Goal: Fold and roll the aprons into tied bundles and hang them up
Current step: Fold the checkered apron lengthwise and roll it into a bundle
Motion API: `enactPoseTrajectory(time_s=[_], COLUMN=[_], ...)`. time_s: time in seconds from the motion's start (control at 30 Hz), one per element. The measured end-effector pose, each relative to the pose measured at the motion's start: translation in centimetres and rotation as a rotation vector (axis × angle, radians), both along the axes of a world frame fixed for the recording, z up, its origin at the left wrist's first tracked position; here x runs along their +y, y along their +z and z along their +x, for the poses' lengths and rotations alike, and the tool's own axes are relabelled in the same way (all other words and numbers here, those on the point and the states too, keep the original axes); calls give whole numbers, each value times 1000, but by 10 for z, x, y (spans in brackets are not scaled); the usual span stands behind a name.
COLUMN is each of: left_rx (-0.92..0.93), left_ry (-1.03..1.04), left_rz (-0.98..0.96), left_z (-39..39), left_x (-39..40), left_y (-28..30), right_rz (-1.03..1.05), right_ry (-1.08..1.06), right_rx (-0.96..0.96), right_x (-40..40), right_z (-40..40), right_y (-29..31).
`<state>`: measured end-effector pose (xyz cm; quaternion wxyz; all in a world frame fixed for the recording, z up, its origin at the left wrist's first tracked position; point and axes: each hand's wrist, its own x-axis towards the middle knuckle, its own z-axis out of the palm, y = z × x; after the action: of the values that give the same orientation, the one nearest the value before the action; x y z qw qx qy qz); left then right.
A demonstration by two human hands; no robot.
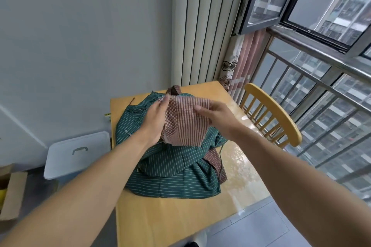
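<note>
While green apron (170,168) waits on the bench (180,218), left hand (155,120) and right hand (214,115) pinch the brown apron (186,122) taut, probably for folding.

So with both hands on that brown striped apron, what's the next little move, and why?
Probably lift the brown apron clear and spread it flat on the bare table. Both the left hand and right hand pinch its top edge, but it hangs crumpled over the heaped green apron, so it cannot yet be folded neatly.
</note>
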<state>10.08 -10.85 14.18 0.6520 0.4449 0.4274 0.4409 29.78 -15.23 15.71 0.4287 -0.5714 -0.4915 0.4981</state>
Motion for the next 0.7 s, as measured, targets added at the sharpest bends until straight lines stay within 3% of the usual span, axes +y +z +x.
enactPoseTrajectory(time_s=[0.13, 0.3, 0.37, 0.53, 0.63, 0.7], left_rx=[56, 266, 283, 31, 195, 203], left_ry=[-183, -543, -529, -643, -534, -518], left_rz=[157, 100, 36, -243, -185, -212], left_z=[-15, -28, -28, -32, -28, -21], left_x=[14, 5, -2, -1, 14, 23], left_y=[33, 19, 11, 27, 31, 20], right_rz=[138, 137, 106, 133, 163, 153], right_ry=[-91, -177, -212, -314, -355, -385], right_rx=[79, 400, 470, 495, 448, 350], right_x=[19, 25, 27, 35, 49, 60], right_z=[-10, -14, -13, -9, 0, 8], right_y=[52, 90, 101, 121, 123, 113])
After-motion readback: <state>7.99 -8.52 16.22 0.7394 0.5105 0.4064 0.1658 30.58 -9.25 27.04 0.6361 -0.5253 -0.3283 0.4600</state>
